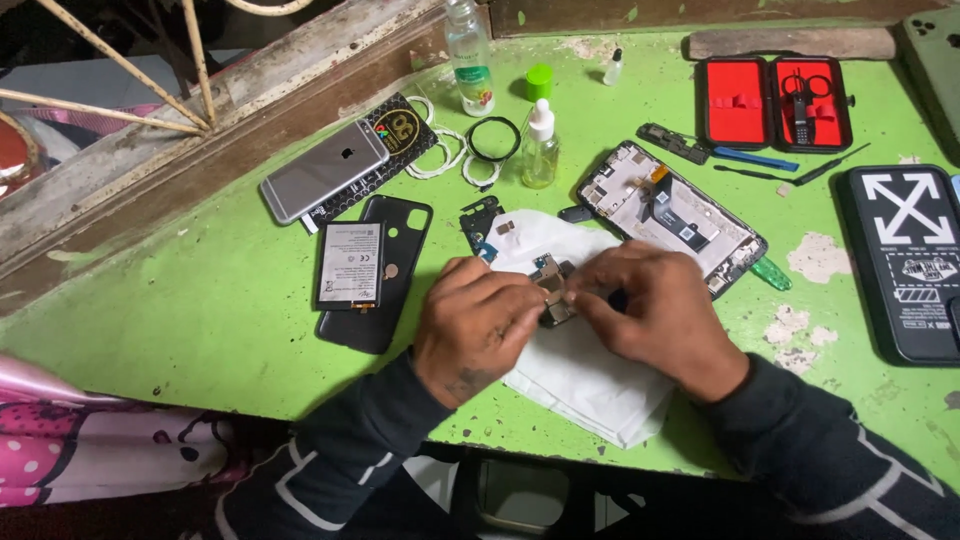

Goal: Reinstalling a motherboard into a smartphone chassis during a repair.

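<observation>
Our left hand (472, 325) and right hand (655, 315) pinch a small circuit board (553, 290) over white paper (585, 385) (possibly with a tool); we judge steady, light pressure best.

A chipped bright-green table (200, 300) carries a white cloth (585, 375) at centre, a silver phone (325, 170) upper left, a red-lined black tool case (773, 102) upper right, and a black case with white crossed arrows (908, 262) at right.

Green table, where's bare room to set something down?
The green table is bare left of the battery, and between the white cloth and the black case. It is crowded from the bottles to the opened phone.
</observation>
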